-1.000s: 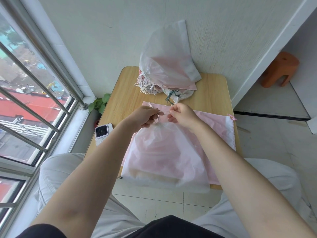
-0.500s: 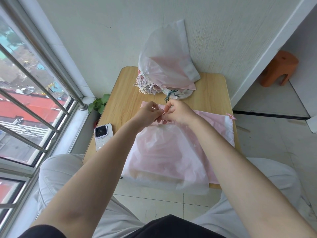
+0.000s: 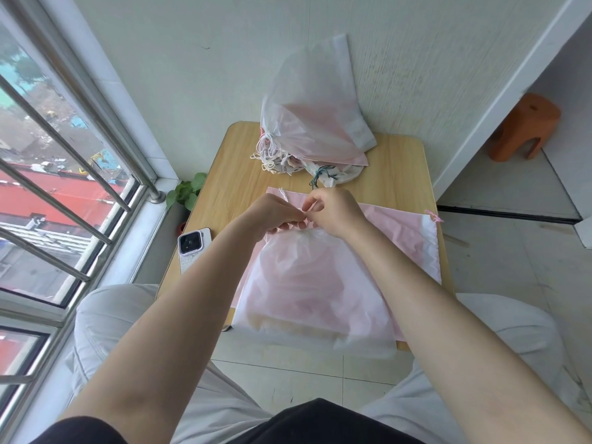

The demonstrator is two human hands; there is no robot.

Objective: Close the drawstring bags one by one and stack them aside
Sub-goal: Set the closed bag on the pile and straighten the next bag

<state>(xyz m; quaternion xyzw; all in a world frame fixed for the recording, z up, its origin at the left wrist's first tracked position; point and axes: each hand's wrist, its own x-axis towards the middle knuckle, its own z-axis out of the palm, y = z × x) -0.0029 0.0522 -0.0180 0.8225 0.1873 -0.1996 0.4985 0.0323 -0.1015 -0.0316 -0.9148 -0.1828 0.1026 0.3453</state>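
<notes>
Two hands, left (image 3: 275, 213) and right (image 3: 333, 211), pinched the cord (image 3: 306, 214) at the gathered neck of a bag (image 3: 307, 283) near the surface's (image 3: 237, 174) front edge.

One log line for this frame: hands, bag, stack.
left hand: pinching cord | right hand: pinching cord | bag: mouth cinched | stack: against wall

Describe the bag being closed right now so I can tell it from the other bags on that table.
On the wooden table, skip the stacked bags leaning on the far wall and come to the near edge. There the frosted white bag lies on a flat pink bag and overhangs the table's edge. Only this one has its neck gathered, with the left hand and right hand pinching its cord.
</notes>
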